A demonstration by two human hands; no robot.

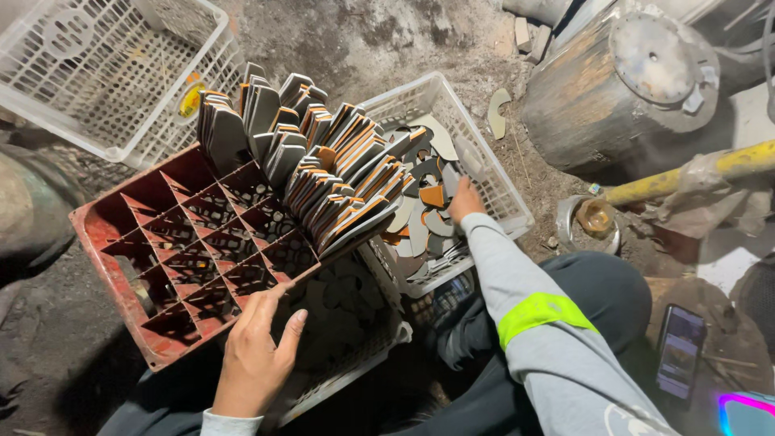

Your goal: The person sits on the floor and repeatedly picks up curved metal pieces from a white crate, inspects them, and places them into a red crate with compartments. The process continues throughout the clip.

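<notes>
My left hand [257, 351] rests on the near edge of a red compartment crate [105, 242], fingers spread, holding nothing. Several stacks of flat grey and orange metal blades [323, 173] stand upright in the crate's far cells. My right hand [465, 199], in a grey sleeve with a yellow-green band, reaches into a white plastic basket [500, 186] of loose curved metal pieces [424, 218]. Its fingers are buried among the pieces, so its grip is hidden.
An empty white basket [48, 97] stands at the top left. A rusty drum [622, 89] and a yellow pipe [686, 178] lie at the right. A phone [680, 350] sits by my right knee. Another white basket [355, 355] lies under the red crate.
</notes>
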